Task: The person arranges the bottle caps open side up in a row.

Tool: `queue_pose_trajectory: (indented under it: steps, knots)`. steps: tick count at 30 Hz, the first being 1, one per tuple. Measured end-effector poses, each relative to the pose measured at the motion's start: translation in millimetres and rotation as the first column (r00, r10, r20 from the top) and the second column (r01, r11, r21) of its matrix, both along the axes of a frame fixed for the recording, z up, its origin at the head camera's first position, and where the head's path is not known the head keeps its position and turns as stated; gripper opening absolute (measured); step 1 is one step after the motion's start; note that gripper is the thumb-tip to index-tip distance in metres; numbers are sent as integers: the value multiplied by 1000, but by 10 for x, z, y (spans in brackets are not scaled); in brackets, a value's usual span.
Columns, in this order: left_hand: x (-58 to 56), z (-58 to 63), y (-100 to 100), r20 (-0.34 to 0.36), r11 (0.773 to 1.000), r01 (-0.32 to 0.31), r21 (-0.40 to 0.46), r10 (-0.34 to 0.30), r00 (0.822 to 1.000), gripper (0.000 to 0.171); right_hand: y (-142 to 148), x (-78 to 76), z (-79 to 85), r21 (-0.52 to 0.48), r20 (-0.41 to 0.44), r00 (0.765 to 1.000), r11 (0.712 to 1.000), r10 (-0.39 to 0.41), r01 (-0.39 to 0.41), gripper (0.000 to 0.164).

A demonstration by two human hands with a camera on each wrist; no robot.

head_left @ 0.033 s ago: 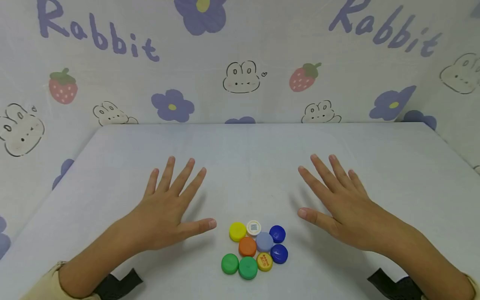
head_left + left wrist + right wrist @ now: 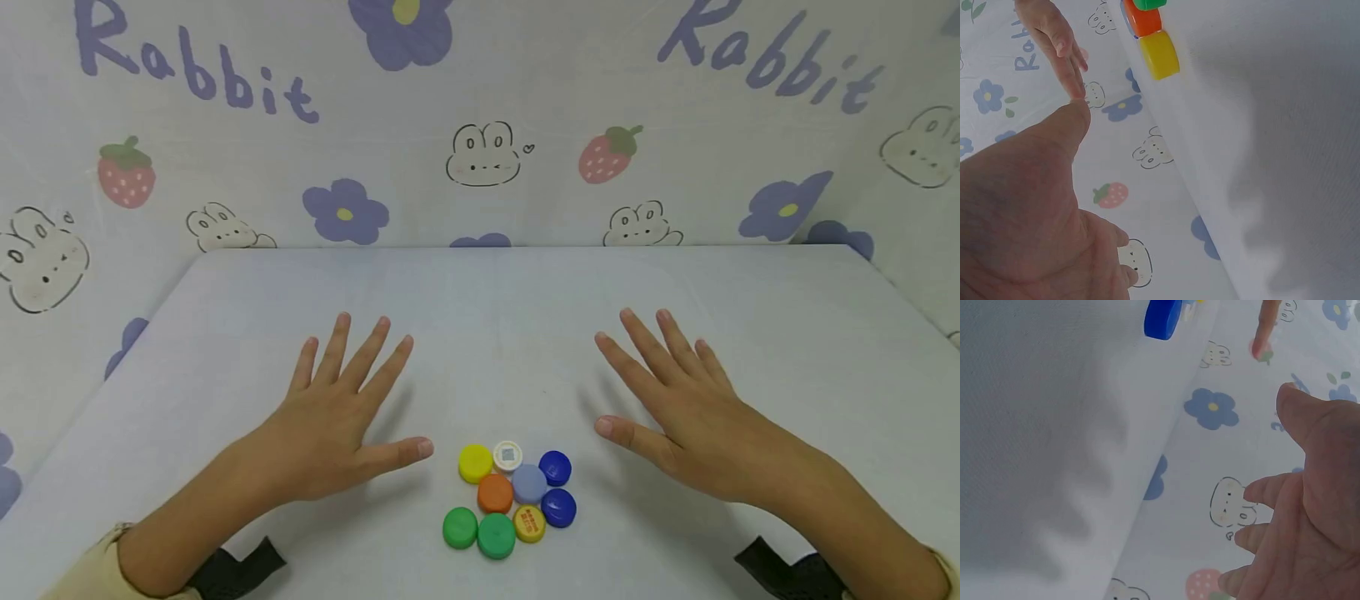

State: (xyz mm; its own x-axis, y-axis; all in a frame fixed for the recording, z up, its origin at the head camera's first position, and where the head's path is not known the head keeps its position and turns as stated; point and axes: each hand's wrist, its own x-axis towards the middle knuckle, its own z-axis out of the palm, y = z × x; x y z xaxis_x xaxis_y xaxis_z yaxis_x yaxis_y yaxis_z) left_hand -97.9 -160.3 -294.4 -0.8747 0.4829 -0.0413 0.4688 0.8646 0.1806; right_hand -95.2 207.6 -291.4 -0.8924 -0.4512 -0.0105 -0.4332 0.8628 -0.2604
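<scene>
A cluster of round plastic bottle caps lies on the white table between my hands in the head view. It has a yellow cap (image 2: 476, 463), a white cap (image 2: 507, 456) with a printed square, an orange cap (image 2: 495, 493), a light blue cap (image 2: 529, 484), two dark blue caps (image 2: 555, 468), two green caps (image 2: 496, 536) and a gold-yellow cap (image 2: 529, 523) with red print. My left hand (image 2: 337, 425) hovers left of them, fingers spread, holding nothing. To their right my right hand (image 2: 686, 408) hovers likewise. Both cast shadows on the table, and neither touches a cap.
The white table (image 2: 480, 333) ends at the back against a cloth wall (image 2: 540, 92) printed with rabbits, flowers and strawberries. The same cloth stands at both sides. A black strap (image 2: 238, 571) sits at each wrist, by the beige sleeves.
</scene>
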Motion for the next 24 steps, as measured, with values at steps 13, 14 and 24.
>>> queue_pose_trajectory:
  steps: [13, 14, 24]
  knots:
    - [-10, 24, 92, -35, 999, 24, -37, -25, 999, 98, -44, 20, 60, -15, -7, 999, 999, 35, -35, 81]
    - [-18, 20, 116, -46, 999, 26, -44, -28, 999, 93, -60, 18, 62, -13, -14, 999, 999, 42, -42, 77]
    - [-30, 15, 488, 177, 999, 50, 19, -53, 983, 25, -476, -29, 46, -11, 13, 983, 983, 184, -184, 21]
